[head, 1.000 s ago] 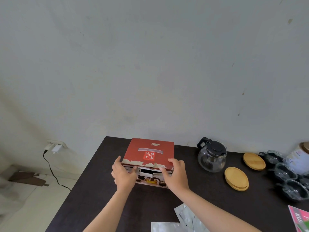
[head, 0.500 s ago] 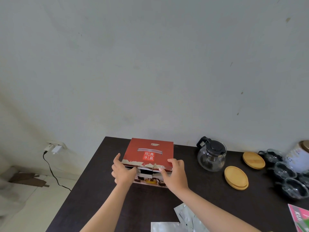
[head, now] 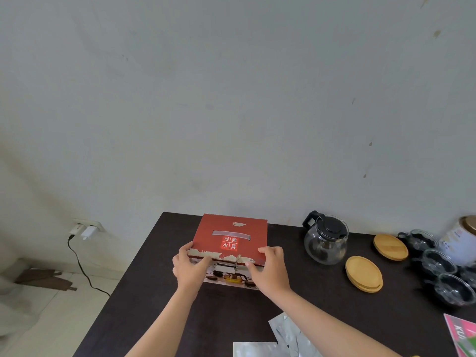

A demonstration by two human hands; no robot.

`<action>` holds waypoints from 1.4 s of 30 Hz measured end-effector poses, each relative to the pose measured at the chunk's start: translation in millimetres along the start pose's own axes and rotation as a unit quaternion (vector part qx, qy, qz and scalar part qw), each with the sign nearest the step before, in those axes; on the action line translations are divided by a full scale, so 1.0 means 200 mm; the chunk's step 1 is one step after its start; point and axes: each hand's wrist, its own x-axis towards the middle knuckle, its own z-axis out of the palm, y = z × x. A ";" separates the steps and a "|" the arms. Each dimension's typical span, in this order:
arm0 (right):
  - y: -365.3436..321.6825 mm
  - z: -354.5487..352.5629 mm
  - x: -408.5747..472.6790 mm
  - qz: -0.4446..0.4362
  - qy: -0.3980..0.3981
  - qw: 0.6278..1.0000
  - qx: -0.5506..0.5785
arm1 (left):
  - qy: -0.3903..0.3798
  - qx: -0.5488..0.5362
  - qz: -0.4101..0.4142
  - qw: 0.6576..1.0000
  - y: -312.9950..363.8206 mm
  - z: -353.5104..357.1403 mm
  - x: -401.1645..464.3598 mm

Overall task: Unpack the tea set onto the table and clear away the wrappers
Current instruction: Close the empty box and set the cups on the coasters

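Gripping the flat red cardboard box (head: 230, 238), left hand (head: 188, 267) and right hand (head: 269, 269) clamp its front edge.

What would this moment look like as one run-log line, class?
stage: box handling | left hand: grips red box near edge | right hand: grips same edge | glass teapot, wooden lids: on table

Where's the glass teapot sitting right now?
In the head view, the glass teapot stands on the dark table near the wall, right of the red box, with wooden lids beside it.
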 end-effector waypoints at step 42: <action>-0.09 0.14 0.03 0.069 -0.015 0.996 -0.049 | -0.027 0.016 0.005 1.000 -0.01 -0.03 -0.02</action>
